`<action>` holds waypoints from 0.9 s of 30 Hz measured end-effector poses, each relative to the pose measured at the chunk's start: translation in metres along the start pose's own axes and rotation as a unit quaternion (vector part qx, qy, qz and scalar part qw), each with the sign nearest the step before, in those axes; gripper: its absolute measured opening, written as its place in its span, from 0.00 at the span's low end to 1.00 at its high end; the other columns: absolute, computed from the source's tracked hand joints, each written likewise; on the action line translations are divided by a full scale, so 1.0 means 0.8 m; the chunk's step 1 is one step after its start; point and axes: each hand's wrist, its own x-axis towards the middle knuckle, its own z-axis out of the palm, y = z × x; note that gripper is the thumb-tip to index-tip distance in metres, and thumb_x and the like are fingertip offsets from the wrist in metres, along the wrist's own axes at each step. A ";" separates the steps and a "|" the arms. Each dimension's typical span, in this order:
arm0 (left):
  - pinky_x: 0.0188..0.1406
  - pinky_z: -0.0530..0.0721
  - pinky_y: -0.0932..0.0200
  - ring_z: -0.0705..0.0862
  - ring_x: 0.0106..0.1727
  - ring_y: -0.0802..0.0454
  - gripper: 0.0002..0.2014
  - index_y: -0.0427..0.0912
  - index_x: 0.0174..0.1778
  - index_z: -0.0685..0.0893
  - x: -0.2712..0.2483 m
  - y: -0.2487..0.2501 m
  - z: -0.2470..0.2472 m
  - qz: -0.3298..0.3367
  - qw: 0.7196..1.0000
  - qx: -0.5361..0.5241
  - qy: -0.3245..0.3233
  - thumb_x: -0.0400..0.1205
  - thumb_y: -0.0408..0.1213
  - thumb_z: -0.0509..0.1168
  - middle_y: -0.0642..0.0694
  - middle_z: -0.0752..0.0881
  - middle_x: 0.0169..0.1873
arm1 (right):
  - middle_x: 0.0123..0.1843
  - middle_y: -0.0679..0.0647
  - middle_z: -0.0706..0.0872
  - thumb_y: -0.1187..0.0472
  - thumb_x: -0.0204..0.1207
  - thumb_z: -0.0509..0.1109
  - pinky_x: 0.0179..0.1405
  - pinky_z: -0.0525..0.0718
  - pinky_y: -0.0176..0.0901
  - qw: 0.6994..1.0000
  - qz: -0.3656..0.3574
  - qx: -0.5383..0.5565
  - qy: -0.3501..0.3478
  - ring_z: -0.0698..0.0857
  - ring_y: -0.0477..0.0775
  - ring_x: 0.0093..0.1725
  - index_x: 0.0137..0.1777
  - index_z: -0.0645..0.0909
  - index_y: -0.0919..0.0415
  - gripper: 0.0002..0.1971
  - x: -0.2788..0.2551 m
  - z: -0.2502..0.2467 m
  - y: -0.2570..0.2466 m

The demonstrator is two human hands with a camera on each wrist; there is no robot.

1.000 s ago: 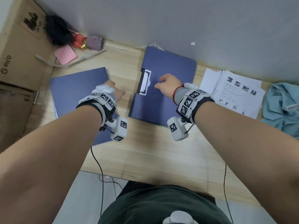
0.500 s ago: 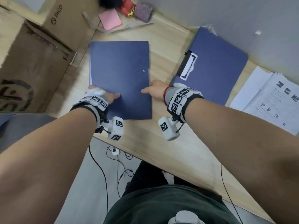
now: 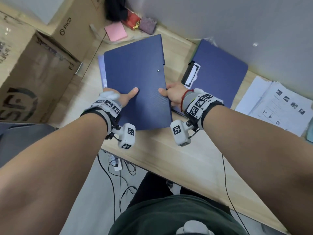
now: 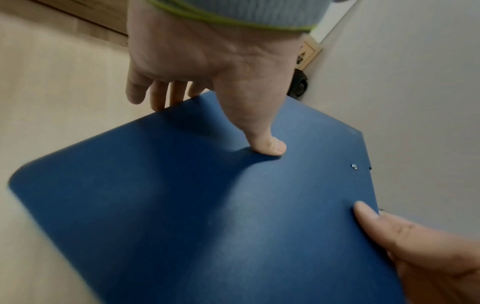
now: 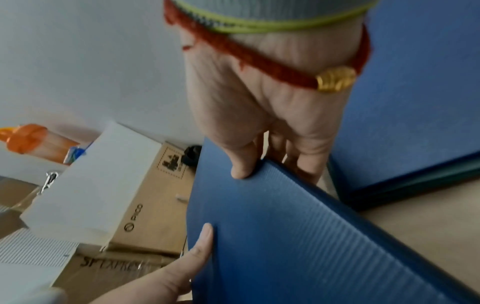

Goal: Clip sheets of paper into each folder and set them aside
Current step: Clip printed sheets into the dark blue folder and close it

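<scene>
Head view: both hands (image 3: 125,99) (image 3: 174,95) grip closed folder (image 3: 135,78), seemingly lifted.

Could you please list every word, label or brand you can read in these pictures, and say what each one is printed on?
"PICO": on the cardboard box left of the table.
"SF EXPRESS", partly cut off: on a lower cardboard carton in the right wrist view.
Printed sheets: text too small to read.
Square markers on the wrist bands: patterns, no words.

Head cam looks down; 2 wrist cams close, probably sharing folder (image 3: 135,82).

The cardboard box (image 3: 71,29) reads "PICO".
</scene>
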 end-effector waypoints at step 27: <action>0.59 0.84 0.42 0.84 0.58 0.36 0.64 0.44 0.66 0.79 -0.318 0.271 0.113 0.355 0.925 0.075 -0.112 0.45 0.91 0.52 0.42 0.84 0.60 | 0.57 0.51 0.91 0.75 0.78 0.68 0.62 0.87 0.57 0.947 -0.183 0.126 0.230 0.90 0.50 0.56 0.71 0.79 0.56 0.23 -0.281 -0.296 0.180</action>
